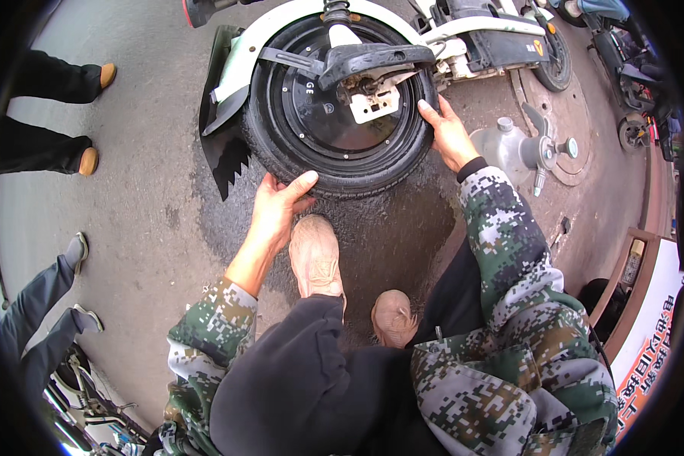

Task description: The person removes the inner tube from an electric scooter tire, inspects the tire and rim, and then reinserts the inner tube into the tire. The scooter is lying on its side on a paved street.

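In front of me is the black wheel of a white electric scooter, with a smooth round hub [334,114] and a rubber tire [365,184] around it. My left hand [276,209] grips the tire's near left edge, thumb along the sidewall and fingers partly hidden beneath. On the right side, my right hand [452,138] holds the same tire, its thumb on the rim side and its other fingers curled around the tread. A white metal bracket [375,106] and a black swingarm [372,62] cross the hub. The black mudguard [226,152] with a jagged edge lies left of the tire.
A translucent pump sprayer [505,150] stands right of the wheel. Wet ground [403,235] lies around my shoes. Two people's legs [61,76] [49,296] are at the left. A brown-framed signboard [646,319] stands at lower right, and another scooter [623,68] at upper right.
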A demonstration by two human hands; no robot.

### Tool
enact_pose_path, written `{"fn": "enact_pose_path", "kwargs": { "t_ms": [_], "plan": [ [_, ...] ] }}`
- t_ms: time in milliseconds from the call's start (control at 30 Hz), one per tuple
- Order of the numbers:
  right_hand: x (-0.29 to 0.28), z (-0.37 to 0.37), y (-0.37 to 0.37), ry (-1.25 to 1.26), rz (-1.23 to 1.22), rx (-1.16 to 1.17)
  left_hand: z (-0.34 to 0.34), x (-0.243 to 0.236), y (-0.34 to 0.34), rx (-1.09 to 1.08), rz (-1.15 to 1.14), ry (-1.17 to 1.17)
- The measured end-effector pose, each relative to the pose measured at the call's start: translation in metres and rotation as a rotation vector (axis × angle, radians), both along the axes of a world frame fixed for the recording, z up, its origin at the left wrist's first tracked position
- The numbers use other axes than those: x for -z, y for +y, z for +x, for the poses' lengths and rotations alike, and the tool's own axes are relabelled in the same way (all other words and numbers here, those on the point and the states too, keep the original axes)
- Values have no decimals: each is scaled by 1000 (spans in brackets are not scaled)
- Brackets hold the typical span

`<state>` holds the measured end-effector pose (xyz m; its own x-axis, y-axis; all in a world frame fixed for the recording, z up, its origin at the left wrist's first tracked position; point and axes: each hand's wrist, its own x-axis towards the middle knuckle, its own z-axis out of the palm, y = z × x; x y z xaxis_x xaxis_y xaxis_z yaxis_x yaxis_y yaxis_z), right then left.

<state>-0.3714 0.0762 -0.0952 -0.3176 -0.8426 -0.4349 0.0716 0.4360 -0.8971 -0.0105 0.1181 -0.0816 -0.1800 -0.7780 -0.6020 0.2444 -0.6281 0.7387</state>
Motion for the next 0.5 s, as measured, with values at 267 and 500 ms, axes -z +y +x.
{"fn": "enact_pose_path", "kwargs": {
  "t_ms": [267,500],
  "plan": [
    [-7,5,21,-39,106,-36,1,1,-14,-42,-40,6],
    [-17,15,30,-121,279,22,-19,13,-14,-132,-44,124]
  ]
}}
